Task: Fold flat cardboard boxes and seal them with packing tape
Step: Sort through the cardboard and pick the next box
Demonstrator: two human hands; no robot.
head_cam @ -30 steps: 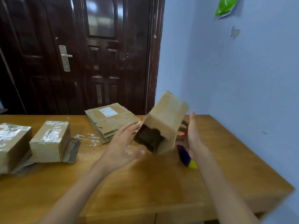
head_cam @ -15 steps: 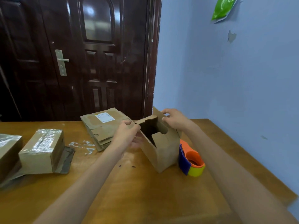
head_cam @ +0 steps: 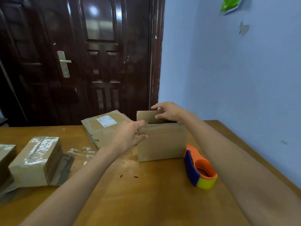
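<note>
An unfolded brown cardboard box [head_cam: 162, 142] stands upright on the wooden table [head_cam: 146, 201], its top open. My left hand [head_cam: 128, 137] lies against the box's left side with straight fingers at its top left corner. My right hand [head_cam: 169, 111] pinches the far top flap [head_cam: 146, 115], which stands upright. A tape dispenser [head_cam: 199, 169] in orange, blue and yellow lies just right of the box. A stack of flat cardboard boxes [head_cam: 104, 128] with a white label lies behind my left hand.
Two taped boxes [head_cam: 37, 160] sit at the table's left, one cut off by the frame. Scraps of clear tape [head_cam: 81, 151] lie between them and the flat stack. A dark door [head_cam: 81, 62] stands behind; a blue wall [head_cam: 236, 79] runs along the right edge.
The box came down from the air onto the table and turned square to me. My right hand moved from its side to the far flap; my left hand went to its left side.
</note>
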